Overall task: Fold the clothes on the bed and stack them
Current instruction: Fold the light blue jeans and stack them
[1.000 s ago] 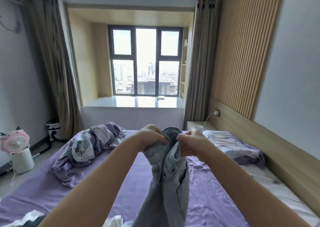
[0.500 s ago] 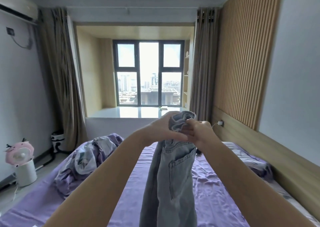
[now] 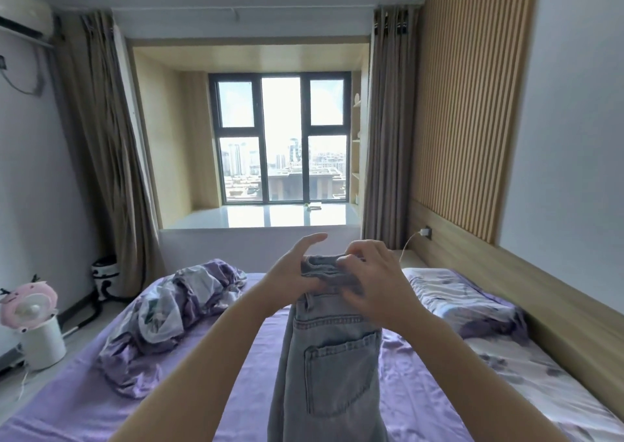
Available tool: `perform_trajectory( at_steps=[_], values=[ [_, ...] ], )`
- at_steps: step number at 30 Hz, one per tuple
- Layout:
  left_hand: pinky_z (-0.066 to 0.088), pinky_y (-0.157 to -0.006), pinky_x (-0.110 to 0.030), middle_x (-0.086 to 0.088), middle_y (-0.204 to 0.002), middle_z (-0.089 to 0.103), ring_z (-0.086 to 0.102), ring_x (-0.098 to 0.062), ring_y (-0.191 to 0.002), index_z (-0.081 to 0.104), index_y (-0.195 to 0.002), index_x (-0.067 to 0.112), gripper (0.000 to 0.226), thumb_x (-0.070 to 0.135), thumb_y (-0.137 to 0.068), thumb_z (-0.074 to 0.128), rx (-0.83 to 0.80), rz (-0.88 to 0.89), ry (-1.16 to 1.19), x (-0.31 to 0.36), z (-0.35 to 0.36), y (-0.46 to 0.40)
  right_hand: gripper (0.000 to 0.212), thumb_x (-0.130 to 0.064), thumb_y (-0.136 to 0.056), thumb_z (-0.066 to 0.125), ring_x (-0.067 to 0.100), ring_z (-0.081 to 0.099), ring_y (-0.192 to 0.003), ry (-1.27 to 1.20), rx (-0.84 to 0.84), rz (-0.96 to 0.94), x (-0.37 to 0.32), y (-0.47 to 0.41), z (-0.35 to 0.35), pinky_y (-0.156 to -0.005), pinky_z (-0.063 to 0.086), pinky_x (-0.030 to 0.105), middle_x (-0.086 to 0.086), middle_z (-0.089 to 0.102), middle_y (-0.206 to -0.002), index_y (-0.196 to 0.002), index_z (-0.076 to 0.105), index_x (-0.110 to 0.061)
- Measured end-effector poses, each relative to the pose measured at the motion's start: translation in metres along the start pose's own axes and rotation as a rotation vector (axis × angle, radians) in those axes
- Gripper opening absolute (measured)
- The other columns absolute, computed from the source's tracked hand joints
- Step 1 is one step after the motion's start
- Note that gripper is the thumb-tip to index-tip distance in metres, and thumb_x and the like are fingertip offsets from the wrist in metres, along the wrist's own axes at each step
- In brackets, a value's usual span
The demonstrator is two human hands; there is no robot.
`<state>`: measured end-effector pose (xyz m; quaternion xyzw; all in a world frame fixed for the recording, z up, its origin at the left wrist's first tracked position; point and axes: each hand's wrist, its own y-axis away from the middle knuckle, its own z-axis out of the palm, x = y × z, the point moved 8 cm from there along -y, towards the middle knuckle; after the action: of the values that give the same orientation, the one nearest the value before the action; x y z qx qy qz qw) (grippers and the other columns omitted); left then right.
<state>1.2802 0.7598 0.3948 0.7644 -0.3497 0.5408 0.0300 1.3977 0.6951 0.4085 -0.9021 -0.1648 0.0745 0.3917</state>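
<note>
Jeans [image 3: 332, 353] held up over the bed [image 3: 216, 367], waistband bunched between both hands. Left hand [image 3: 292, 272] half open, thumb pressing the band; right hand [image 3: 371, 281] pinching its top edge. Best to match the side seams before laying flat.

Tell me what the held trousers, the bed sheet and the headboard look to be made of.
Trousers: faded grey-blue denim, matte, with stitched seams and a patch pocket. Bed sheet: thin woven fabric, lilac, finely creased; fibre unclear. Headboard: light wood or wood-look laminate, smooth, with visible grain.
</note>
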Motion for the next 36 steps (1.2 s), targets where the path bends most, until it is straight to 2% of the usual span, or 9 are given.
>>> perform_trajectory(
  at_steps=[3, 6, 9, 13, 18, 24, 30, 34, 36],
  values=[
    [0.053, -0.073, -0.020, -0.007, -0.095, 0.065, 0.065, -0.006, -0.078, 0.041, -0.136, 0.034, 0.078, -0.003, -0.075, 0.072, -0.011, -0.031, 0.103, -0.005, 0.000, 0.001, 0.038, -0.046, -0.077, 0.069, 0.018, 0.043, -0.111, -0.047, -0.165, 0.014, 0.004, -0.009, 0.011, -0.094, 0.035, 0.033, -0.001, 0.056, -0.110, -0.095, 0.063, -0.013],
    [0.054, -0.075, -0.023, -0.005, -0.100, 0.067, 0.067, -0.010, -0.087, 0.045, -0.133, 0.033, 0.072, 0.001, -0.076, 0.073, -0.001, -0.035, 0.203, -0.003, -0.004, 0.002, 0.029, -0.039, -0.082, 0.067, 0.016, 0.040, -0.113, -0.212, -0.143, 0.034, 0.006, -0.016, 0.004, -0.095, 0.033, 0.026, -0.002, 0.052, -0.113, -0.091, 0.063, -0.012],
    [0.054, -0.076, -0.024, 0.002, -0.100, 0.070, 0.068, -0.015, -0.092, 0.043, -0.136, 0.033, 0.073, 0.003, -0.076, 0.074, -0.045, 0.008, 0.305, 0.011, -0.006, 0.002, 0.022, -0.032, -0.087, 0.063, 0.014, 0.042, -0.110, -0.259, -0.111, 0.030, 0.007, -0.028, -0.009, -0.094, 0.038, 0.030, -0.001, 0.053, -0.115, -0.091, 0.061, -0.011],
    [0.056, -0.075, -0.027, -0.002, -0.119, 0.060, 0.067, -0.016, -0.098, 0.036, -0.139, 0.035, 0.082, 0.006, -0.074, 0.077, -0.086, 0.048, 0.237, 0.031, -0.009, -0.001, 0.021, -0.028, -0.088, 0.062, 0.014, 0.049, -0.103, -0.293, -0.076, 0.036, 0.012, -0.045, -0.028, -0.090, 0.041, 0.029, -0.001, 0.058, -0.107, -0.093, 0.063, -0.008],
    [0.057, -0.070, -0.026, -0.007, -0.113, 0.057, 0.065, -0.016, -0.087, 0.045, -0.106, 0.024, 0.046, 0.011, -0.076, 0.076, 0.164, 0.087, 0.211, 0.030, -0.017, -0.001, 0.020, -0.032, -0.089, 0.059, 0.016, 0.051, -0.086, -0.256, 0.030, 0.102, 0.027, -0.056, -0.056, -0.073, 0.037, 0.027, -0.001, 0.057, -0.087, -0.089, 0.059, -0.012],
    [0.054, -0.068, -0.021, -0.001, -0.089, 0.072, 0.068, -0.009, -0.079, 0.064, -0.088, 0.016, 0.012, 0.007, -0.083, 0.069, 0.164, 0.146, 0.281, 0.041, -0.019, -0.010, 0.023, -0.029, -0.089, 0.060, 0.009, 0.041, -0.123, -0.332, -0.114, 0.129, 0.030, -0.061, -0.058, -0.099, 0.029, 0.023, -0.002, 0.046, -0.137, -0.092, 0.060, -0.007],
    [0.057, -0.069, -0.029, -0.005, -0.084, 0.070, 0.067, -0.017, -0.077, 0.069, -0.085, 0.018, 0.007, 0.012, -0.081, 0.071, 0.169, 0.181, 0.359, 0.064, -0.026, -0.014, 0.016, -0.038, -0.088, 0.059, 0.010, 0.047, -0.121, -0.498, -0.172, 0.187, 0.033, -0.069, -0.073, -0.091, 0.039, 0.024, -0.008, 0.046, -0.138, -0.098, 0.059, -0.025],
    [0.056, -0.068, -0.027, -0.002, -0.080, 0.069, 0.066, -0.015, -0.076, 0.068, -0.079, 0.018, 0.011, 0.008, -0.078, 0.073, 0.116, 0.201, 0.383, 0.079, -0.026, -0.012, 0.058, -0.064, -0.071, 0.064, 0.004, 0.041, -0.117, -0.644, -0.393, 0.298, 0.038, -0.072, -0.069, -0.082, 0.040, 0.021, -0.021, 0.039, -0.127, -0.122, 0.041, -0.048],
    [0.056, -0.069, -0.027, -0.002, -0.081, 0.069, 0.066, -0.015, -0.077, 0.067, -0.078, 0.019, 0.016, 0.005, -0.077, 0.073, 0.106, 0.196, 0.363, 0.080, -0.024, -0.011, 0.075, -0.071, -0.064, 0.065, 0.008, 0.049, -0.113, -0.559, -0.562, 0.368, 0.043, -0.068, -0.060, -0.079, 0.043, 0.023, -0.017, 0.047, -0.125, -0.130, 0.040, -0.045]
  ],
)
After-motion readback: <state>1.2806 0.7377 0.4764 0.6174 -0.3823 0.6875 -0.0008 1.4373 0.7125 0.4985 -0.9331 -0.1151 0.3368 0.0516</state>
